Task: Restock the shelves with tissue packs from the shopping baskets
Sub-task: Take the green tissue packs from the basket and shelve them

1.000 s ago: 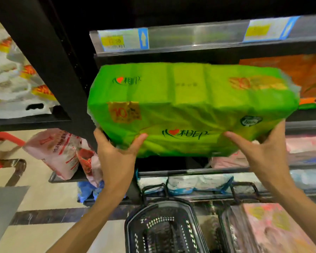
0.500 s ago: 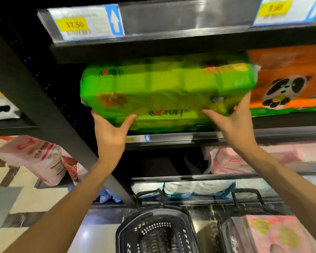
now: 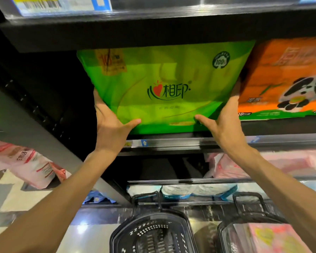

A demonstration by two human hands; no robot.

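Up on a dark store shelf (image 3: 171, 143), green tissue pack (image 3: 164, 88) held upright by both hands, printed face toward the camera, lower edge at the shelf's front lip and upper edge close under the shelf board above (image 3: 153, 28). Left hand (image 3: 111, 125) clasping the pack's lower left corner, thumb laid across the front along the bottom edge, fingers (image 3: 97, 99) wrapped around the side and mostly hidden behind the wrapper. Right hand (image 3: 224, 121) clasping the lower right corner the same way, thumb stretched across the front, fingers out of sight behind the pack. Just beside it on the right, touching or nearly so, orange tissue pack (image 3: 285, 79) with a panda picture, standing on the same shelf. Price tags (image 3: 62, 4) clipped to the rail overhead, another small tag on the rail below the green pack. Pink packs (image 3: 263, 165) on the next shelf down, pale blue packs (image 3: 181, 190) one level lower. Down on the floor, two black shopping baskets: left basket (image 3: 153, 234) showing only its mesh bottom, right basket (image 3: 224, 234) holding a pink pack (image 3: 274, 238). More pink and white bags (image 3: 29, 161) on the neighbouring rack at far left.
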